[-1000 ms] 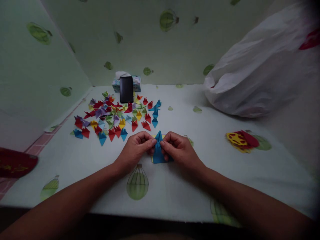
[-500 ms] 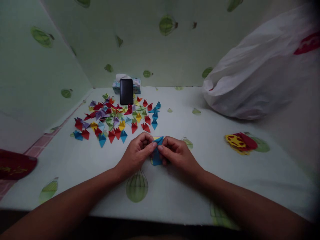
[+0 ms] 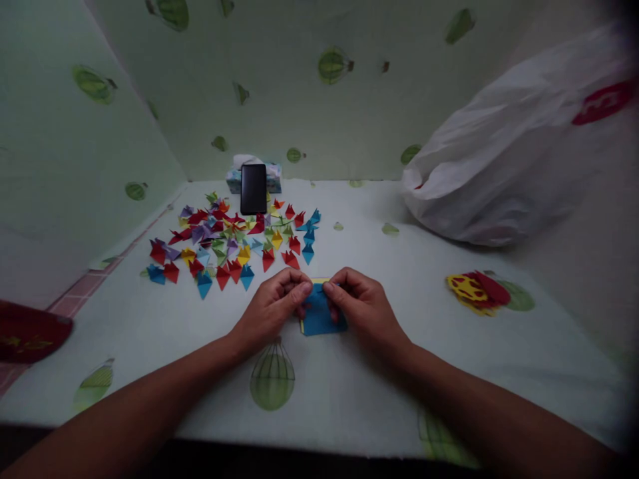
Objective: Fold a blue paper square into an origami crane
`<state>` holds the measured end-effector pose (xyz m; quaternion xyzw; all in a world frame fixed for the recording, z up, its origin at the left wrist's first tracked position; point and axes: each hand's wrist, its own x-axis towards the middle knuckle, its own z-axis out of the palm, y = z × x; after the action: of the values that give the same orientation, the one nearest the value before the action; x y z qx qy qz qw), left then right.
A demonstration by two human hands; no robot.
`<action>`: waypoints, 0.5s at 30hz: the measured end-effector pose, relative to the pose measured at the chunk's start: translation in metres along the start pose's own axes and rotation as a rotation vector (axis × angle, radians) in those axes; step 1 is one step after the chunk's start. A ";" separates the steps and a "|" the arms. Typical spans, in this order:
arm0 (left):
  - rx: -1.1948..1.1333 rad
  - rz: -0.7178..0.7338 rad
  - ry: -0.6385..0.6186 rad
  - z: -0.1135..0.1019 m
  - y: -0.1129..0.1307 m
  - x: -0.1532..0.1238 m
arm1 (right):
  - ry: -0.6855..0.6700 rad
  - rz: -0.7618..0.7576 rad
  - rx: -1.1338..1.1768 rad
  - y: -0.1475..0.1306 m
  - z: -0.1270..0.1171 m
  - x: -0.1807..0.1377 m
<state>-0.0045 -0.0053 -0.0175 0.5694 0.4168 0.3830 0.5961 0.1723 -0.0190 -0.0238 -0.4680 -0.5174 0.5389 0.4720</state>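
Observation:
A square of blue paper with a yellow edge showing at its top and left lies between my hands, low over the table. My left hand pinches its upper left part between thumb and curled fingers. At the upper right, my right hand grips the same sheet with thumb and fingers. Both thumbs rest on the blue face, a short gap apart. Beyond my hands to the left spreads a group of small folded paper cranes in red, blue, yellow, green and purple.
A black phone leans against a tissue box behind the cranes. On the right lie yellow and red cut-out pieces, with a large white plastic bag behind them. A dark red object sits at the left edge.
The blue paper's folded-over upper right part is now opened out flat, so more of its blue face shows. My right hand has shifted slightly right, away from my left.

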 end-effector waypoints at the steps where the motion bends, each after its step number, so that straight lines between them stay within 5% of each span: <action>1: -0.022 -0.009 0.000 0.000 0.000 0.000 | 0.016 -0.005 0.007 0.000 0.000 0.000; 15: -0.027 0.026 0.091 -0.006 -0.003 0.002 | -0.031 0.042 0.104 0.002 0.002 0.000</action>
<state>-0.0097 -0.0013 -0.0204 0.5485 0.4309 0.4221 0.5791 0.1702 -0.0190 -0.0255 -0.4451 -0.4861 0.5820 0.4764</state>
